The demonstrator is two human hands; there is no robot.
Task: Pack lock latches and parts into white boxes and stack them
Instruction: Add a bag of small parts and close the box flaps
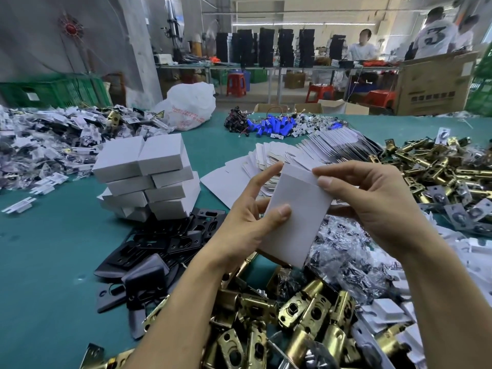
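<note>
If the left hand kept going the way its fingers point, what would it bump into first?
Probably the fanned pile of flat box blanks lying just beyond the left hand and the white box it holds, though depth is hard to judge.

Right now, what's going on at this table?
A person is holding a white box in both hands above the green table. The left hand grips its lower side and the right hand pinches the top flap. What is inside cannot be seen. A stack of closed boxes stands to the left, with flat box blanks behind. Brass latches are heaped in front and black plates lie by the stack.
</note>
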